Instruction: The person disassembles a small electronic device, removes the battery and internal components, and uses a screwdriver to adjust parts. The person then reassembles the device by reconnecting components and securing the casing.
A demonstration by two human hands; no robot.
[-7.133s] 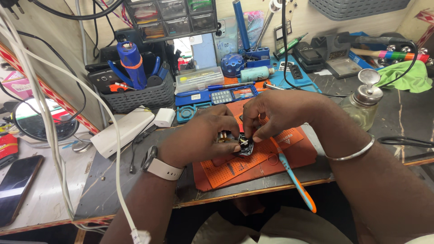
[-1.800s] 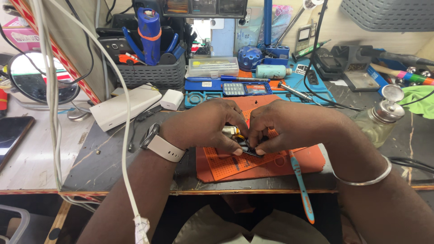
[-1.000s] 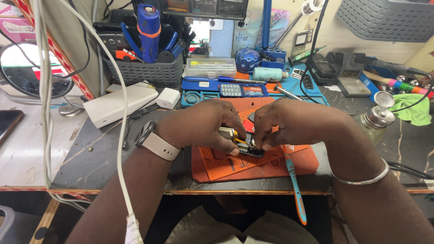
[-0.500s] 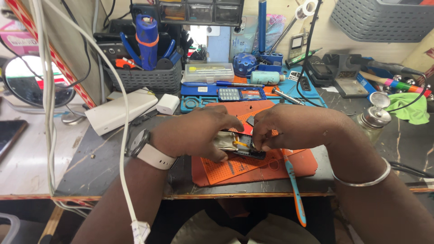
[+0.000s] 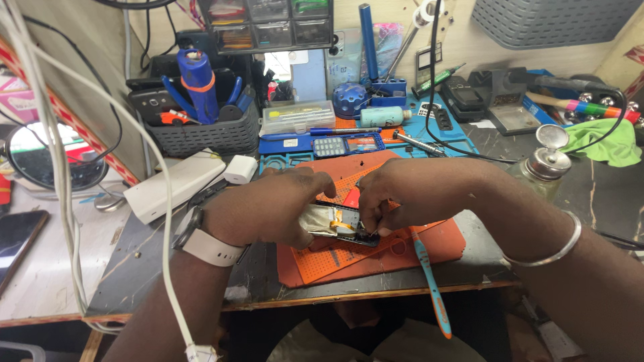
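My left hand (image 5: 272, 204) grips one end of a small opened electronic device (image 5: 335, 223) with a silvery foil part and a dark circuit board, held just above an orange work mat (image 5: 396, 251). My right hand (image 5: 416, 194) pinches down on the board's other end with thumb and fingers; a red-tipped tool (image 5: 351, 197) shows between the fingers. A white watch band sits on my left wrist and a metal bangle on my right. Much of the device is hidden under both hands.
A teal and orange toothbrush (image 5: 429, 285) lies over the mat's front edge. A white power bank (image 5: 176, 184), a grey tool basket (image 5: 201, 131), a blue tray with a calculator (image 5: 335, 144), a glass dispenser bottle (image 5: 545, 167), a green cloth (image 5: 604, 144) and a hanging white cable (image 5: 168, 268) surround the mat.
Both hands have stayed together on the device over the mat. The view has shifted slightly, and my right fingers have moved a little along the board.
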